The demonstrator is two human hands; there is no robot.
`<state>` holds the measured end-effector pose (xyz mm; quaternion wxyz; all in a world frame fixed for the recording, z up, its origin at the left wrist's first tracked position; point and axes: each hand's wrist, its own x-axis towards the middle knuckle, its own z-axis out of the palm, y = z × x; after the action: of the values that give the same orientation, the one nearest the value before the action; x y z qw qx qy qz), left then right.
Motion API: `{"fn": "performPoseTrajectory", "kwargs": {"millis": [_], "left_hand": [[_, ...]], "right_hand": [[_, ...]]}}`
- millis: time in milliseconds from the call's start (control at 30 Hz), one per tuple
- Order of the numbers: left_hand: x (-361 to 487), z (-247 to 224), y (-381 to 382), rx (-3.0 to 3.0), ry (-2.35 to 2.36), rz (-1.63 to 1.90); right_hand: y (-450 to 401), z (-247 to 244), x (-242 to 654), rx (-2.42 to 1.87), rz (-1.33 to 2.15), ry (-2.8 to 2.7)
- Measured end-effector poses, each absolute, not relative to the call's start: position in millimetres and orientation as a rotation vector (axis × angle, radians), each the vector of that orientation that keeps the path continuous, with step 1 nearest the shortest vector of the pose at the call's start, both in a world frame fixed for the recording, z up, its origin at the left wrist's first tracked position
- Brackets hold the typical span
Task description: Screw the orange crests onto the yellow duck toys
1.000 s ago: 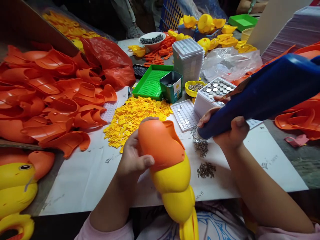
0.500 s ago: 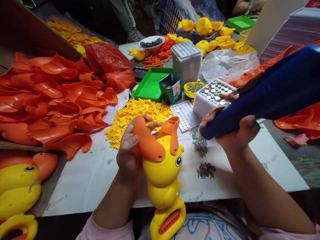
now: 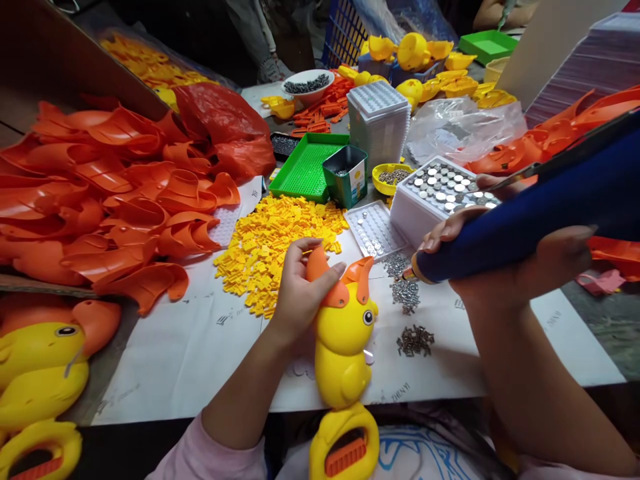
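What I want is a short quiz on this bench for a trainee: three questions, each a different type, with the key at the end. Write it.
1. Multiple choice. The right hand holds a tool. What colour is the tool's body?
A) green
B) blue
C) yellow

2. True or false. The white bowl of small dark parts stands farther back than the heap of small yellow pieces.

3. Short answer. Which part of the yellow toy is the left hand gripping?

Key:
1. B
2. True
3. The orange part at the top of its head
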<state>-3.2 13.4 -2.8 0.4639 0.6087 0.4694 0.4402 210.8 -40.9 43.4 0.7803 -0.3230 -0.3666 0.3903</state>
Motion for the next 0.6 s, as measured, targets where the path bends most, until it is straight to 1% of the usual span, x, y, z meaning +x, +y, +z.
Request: {"fn": "performPoseTrajectory", "kwargs": {"millis": [100, 167, 267, 400, 533, 600], "left_hand": [[-5.6, -0.3, 12.6, 1.926, 1.165, 1.048], [-7.6, 6.1, 8.5, 2.213, 1.074, 1.027], [-8.8, 17.9, -2.6, 2.488, 0.870, 0.896], [-6.9, 25.6, -16.0, 2.625, 0.764, 0.722], [-4.6, 24.0, -19.0, 2.643, 0.768, 0.738], [-3.8, 22.6, -18.8, 2.650, 0.749, 0.761]], "right_hand": [[-44.9, 45.0, 213.0, -0.676, 0.847, -0.819], [-47.8, 45.6, 214.0, -0.619, 0.867, -0.847], [-53.1, 47.2, 215.1, -0.496, 0.945, -0.821], [-58.4, 50.2, 215.2, -0.384, 1.059, -0.805], [-58.6, 50.9, 209.0, -0.161, 1.068, -0.985], [-58.6, 51.5, 202.9, -0.149, 1.049, -0.961]]}}
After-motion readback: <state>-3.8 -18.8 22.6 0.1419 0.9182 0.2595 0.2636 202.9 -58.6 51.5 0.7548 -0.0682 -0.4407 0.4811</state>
